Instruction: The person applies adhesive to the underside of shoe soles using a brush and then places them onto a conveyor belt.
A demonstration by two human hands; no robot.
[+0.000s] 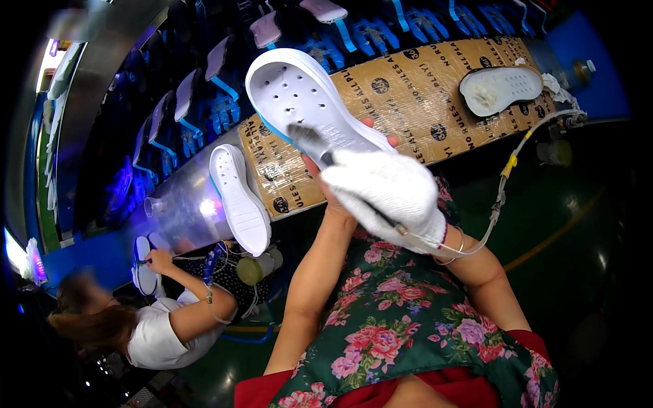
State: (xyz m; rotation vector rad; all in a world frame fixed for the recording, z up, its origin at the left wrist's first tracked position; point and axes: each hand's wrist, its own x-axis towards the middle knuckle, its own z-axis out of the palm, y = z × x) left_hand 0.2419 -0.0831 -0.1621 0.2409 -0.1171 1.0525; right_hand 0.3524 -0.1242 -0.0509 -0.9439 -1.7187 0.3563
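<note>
A white shoe sole with small holes inside its wide end lies tilted on my bare left hand. The palm is beneath it, and fingertips show past its far edge. My right hand, in a white knitted glove, is closed round a brush. The dark bristles touch the sole's inner surface near its left rim, while the glove covers the sole's narrow end. A thin clear tube runs from the brush past my right wrist. Left of my hands, another white sole lies across the bench edge.
Taped brown cardboard covers the bench. On its right lies a stained white sole. Blue racks bearing pale pink insoles line the far side. At left, a person works on another sole.
</note>
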